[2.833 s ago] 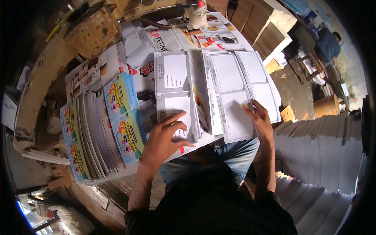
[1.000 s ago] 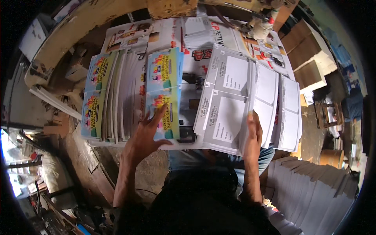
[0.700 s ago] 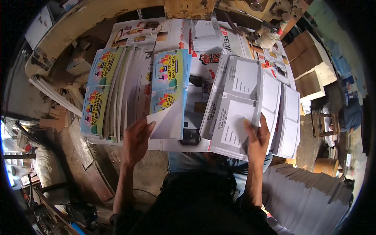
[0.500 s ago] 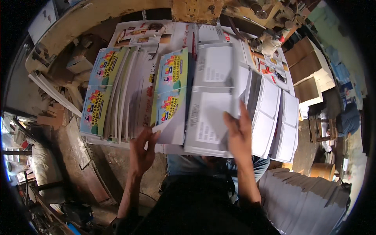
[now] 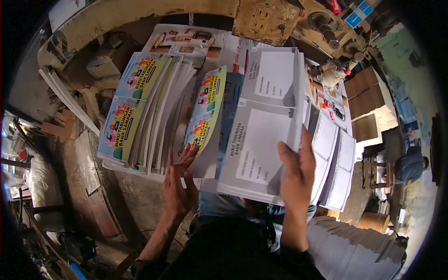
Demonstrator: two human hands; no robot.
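A colourful yellow-and-blue printed cover sheet (image 5: 208, 100) stands with its right edge curled up. Against its lower left edge lie the stretched fingers of my left hand (image 5: 179, 189), which pinches nothing visible. To the right, a stack of grey printed sheets with white panels (image 5: 266, 121) is tilted, its right edge gripped in my right hand (image 5: 298, 175), thumb on top and fingers hidden beneath. Between the two is a blue printed sheet (image 5: 231, 100), partly covered by the grey stack. A fanned pile of matching covers (image 5: 128, 109) lies at the left.
Fanned piles of white printed sheets (image 5: 328, 140) lie at the right of the table. Behind stands a worn wooden frame with a metal plate (image 5: 266, 21). Brown-and-white stacks (image 5: 368, 105) stand far right, and a tall paper stack (image 5: 354, 247) lower right. Another person (image 5: 410, 165) is farther off.
My left hand's pinch on the cover's corner has loosened, and its fingers now lie extended along the edge. My right hand now holds the grey stack's right edge, lifted and tilted. The view has shifted.
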